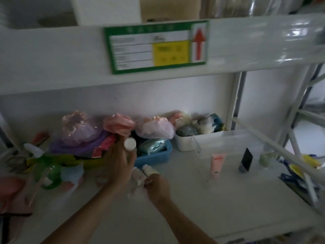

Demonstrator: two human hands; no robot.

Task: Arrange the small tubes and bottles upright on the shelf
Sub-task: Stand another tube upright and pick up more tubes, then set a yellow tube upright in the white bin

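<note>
Partly done: a pink tube (216, 164), a dark tube (245, 160) and a pale green bottle (265, 159) stand upright toward the shelf (228, 205) right edge, while the left hand (118, 166) fingers wrap a white-capped bottle (130, 143) mid-shelf and the right hand (158, 186) pinches two small white tubes (144, 172) awaiting placement.

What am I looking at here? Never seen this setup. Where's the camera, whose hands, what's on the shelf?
There is no robot. One wide-angle camera sits on a person's head and looks down at their bare hands, so you get a single view.

The left hand holds a white-capped bottle. The right hand grips small pale tubes.

On the white shelf already stand a pink tube, a dark tube and a blurry greenish container. Behind are a blue basket and a white bin, both stuffed with bags. The green label overhead marks the shelf above.
</note>
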